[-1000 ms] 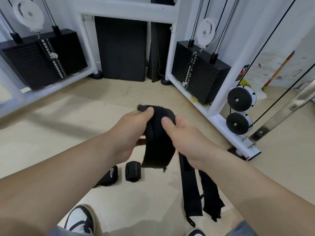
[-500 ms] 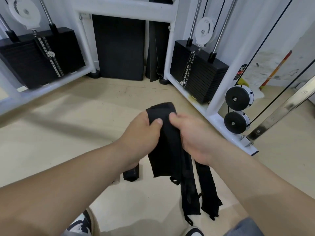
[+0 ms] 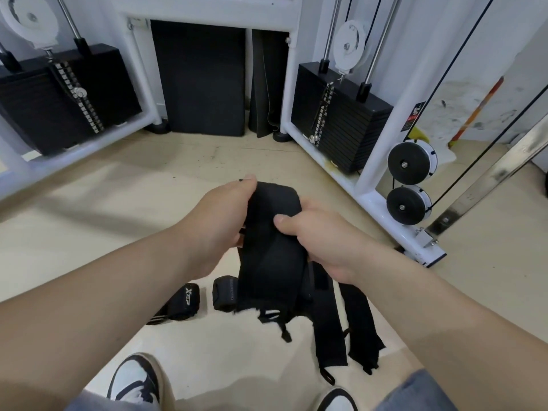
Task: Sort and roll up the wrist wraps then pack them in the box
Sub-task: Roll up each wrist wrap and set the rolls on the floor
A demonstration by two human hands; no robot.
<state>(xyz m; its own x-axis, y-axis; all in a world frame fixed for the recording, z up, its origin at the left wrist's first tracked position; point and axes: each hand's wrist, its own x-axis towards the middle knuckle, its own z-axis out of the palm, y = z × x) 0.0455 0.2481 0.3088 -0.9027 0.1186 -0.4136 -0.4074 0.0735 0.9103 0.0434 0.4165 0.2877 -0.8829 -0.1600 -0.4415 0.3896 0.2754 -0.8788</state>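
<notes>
Black wrap [image 3: 272, 247] hangs above the floor [image 3: 142, 203] — left hand [image 3: 216, 229] gripping its top edge, right hand [image 3: 323, 241] pinching the front. A loose grip could let the roll slacken and its tail tangle with the strips [image 3: 329, 330] lying below.

1. The left hand [image 3: 216, 229] and right hand [image 3: 320, 241] grip the wrap [image 3: 269, 256]. Their fingers are hidden behind it, and only the thumbs show.
2. The wrap's frayed lower end is blurred.
3. The left roll [image 3: 185, 302] is partly covered by the left forearm [image 3: 103, 286].
4. The right roll [image 3: 224, 295] is half hidden behind the wrap, and its lettering is too small to read.
5. The two strips [image 3: 329, 330] have their upper ends hidden behind the wrap and the right wrist.
6. The right shoe [image 3: 336, 400] is cut off by the bottom edge.
7. The left shoe [image 3: 135, 378] has its heel hidden under a trouser leg [image 3: 95, 403].
8. The sticker [image 3: 415, 112] is too small to read.
9. The left stack [image 3: 59, 96] is cut off by the left edge.
</notes>
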